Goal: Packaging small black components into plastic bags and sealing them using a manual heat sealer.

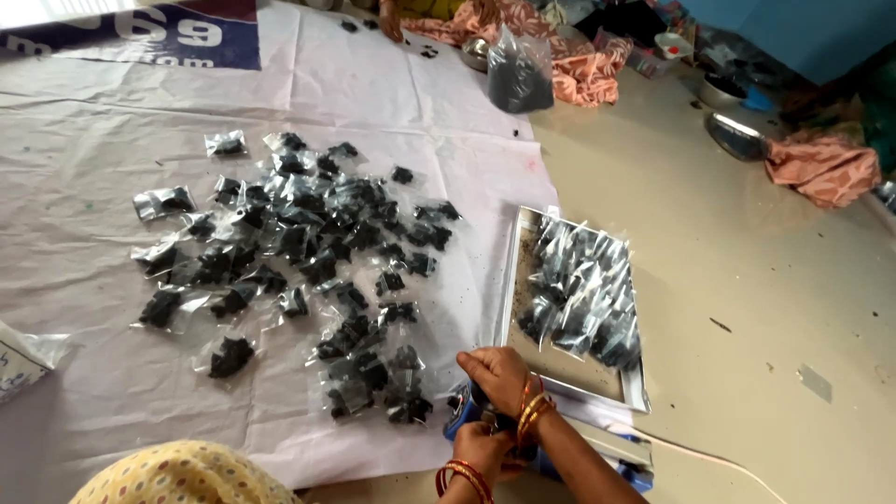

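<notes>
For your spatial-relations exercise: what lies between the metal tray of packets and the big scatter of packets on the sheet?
In the head view, only a bare strip of white sheet separates the tray from the scattered packets.

Blue device (464, 417) mostly hidden beneath both hands.

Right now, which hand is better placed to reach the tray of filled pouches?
Right, probably. The right hand sits just beside the tray at its near left rim. The left hand is lower, closer to the body, at the blue device, with the right hand between it and the tray.
</notes>
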